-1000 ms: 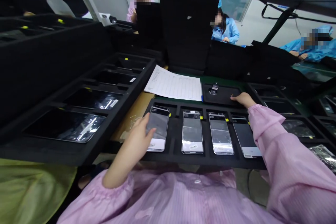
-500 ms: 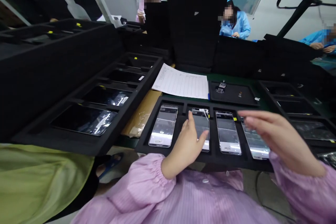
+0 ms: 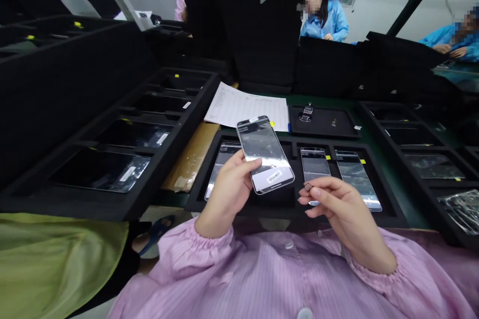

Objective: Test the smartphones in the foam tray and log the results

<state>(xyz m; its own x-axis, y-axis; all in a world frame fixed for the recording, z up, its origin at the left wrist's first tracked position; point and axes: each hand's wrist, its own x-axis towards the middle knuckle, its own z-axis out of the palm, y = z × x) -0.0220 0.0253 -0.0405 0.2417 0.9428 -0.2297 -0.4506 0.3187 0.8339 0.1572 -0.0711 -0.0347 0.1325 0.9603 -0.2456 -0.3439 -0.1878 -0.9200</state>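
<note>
My left hand [image 3: 229,190] grips a smartphone [image 3: 265,152] by its lower left edge, thumb on the glass. The phone is tilted above the black foam tray [image 3: 258,204], its screen lit grey and white, with a label low on it and a yellow tab at the top right. Between thumb and fingertips, my right hand [image 3: 339,202] pinches a small square metallic piece [image 3: 307,187]; its exact kind is too small to tell. Under and beside that hand, a phone [image 3: 314,162] and another phone [image 3: 358,179] lie in tray slots. One more phone [image 3: 219,169] is partly behind my left hand.
A printed sheet [image 3: 247,107] lies behind the tray, next to a small black tray [image 3: 325,127] with little parts. Foam trays of dark phones stand at left [image 3: 149,179] and right [image 3: 449,147]. A brown packet [image 3: 192,159] lies between trays. Co-workers sit beyond black panels.
My left hand has lifted the second phone out of its slot and tilted it. My right hand has come inward and lower, now pinching a small metallic piece. The view has shifted slightly.
</note>
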